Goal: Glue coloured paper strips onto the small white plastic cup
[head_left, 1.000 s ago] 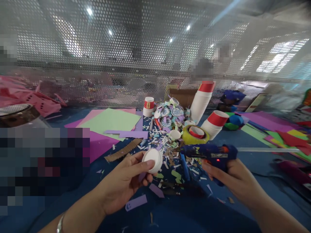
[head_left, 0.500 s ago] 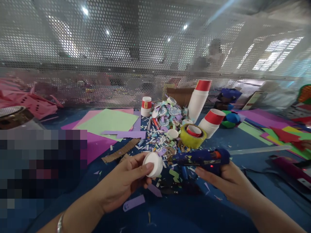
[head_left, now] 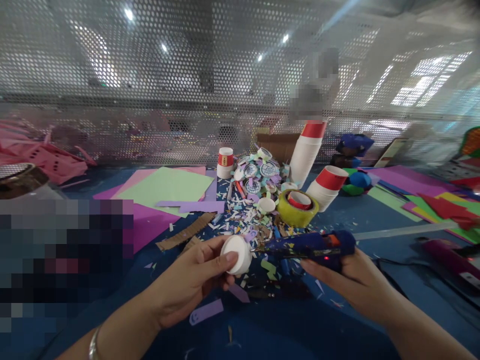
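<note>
Low in the middle, my left hand (head_left: 204, 272) pinches a small white paper cup piece (head_left: 235, 255), its round flat face towards me. A small purple paper strip (head_left: 250, 235) sticks up from its upper right edge. My right hand (head_left: 348, 280) grips a dark blue glue gun (head_left: 315, 247) with a red light lit on its side. The gun's nozzle points left, at or very near the side of the cup piece; whether it touches I cannot tell. A clear glue stick (head_left: 405, 231) juts out of its back.
Beyond my hands lie paper scraps (head_left: 240, 220), a pile of decorated cup pieces (head_left: 258, 172) and a yellow tape roll (head_left: 298, 207). Paper cup stacks (head_left: 307, 155) stand behind. Green paper (head_left: 168, 187) lies left; a cable (head_left: 416, 270) and a purple device (head_left: 446, 260) are at right.
The glue gun has moved slightly left, bringing its nozzle to the side of the cup piece. My left hand holds nearly the same position.
</note>
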`<action>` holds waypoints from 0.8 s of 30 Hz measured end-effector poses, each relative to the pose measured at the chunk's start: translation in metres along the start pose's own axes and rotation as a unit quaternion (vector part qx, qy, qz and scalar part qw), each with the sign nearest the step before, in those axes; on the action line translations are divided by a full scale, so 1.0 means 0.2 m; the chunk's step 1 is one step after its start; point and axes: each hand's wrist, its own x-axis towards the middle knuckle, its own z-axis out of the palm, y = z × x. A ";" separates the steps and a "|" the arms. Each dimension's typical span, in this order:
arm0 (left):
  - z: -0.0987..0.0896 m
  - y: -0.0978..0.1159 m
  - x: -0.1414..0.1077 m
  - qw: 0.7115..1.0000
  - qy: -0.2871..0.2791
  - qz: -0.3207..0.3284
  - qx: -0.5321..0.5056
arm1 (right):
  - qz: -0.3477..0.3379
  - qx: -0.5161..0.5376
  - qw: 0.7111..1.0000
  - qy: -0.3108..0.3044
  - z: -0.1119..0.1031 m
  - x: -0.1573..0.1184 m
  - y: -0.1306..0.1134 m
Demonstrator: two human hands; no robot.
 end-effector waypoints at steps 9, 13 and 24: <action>0.00 -0.01 0.00 1.000 0.004 -0.006 -0.015 | -0.008 0.008 1.000 -0.009 0.00 -0.01 0.02; 0.00 -0.01 0.00 1.000 0.006 -0.005 -0.021 | -0.009 -0.006 1.000 -0.004 0.00 -0.01 0.02; 0.00 -0.01 0.00 1.000 -0.005 0.009 -0.024 | -0.032 -0.035 0.999 0.018 0.00 -0.01 0.01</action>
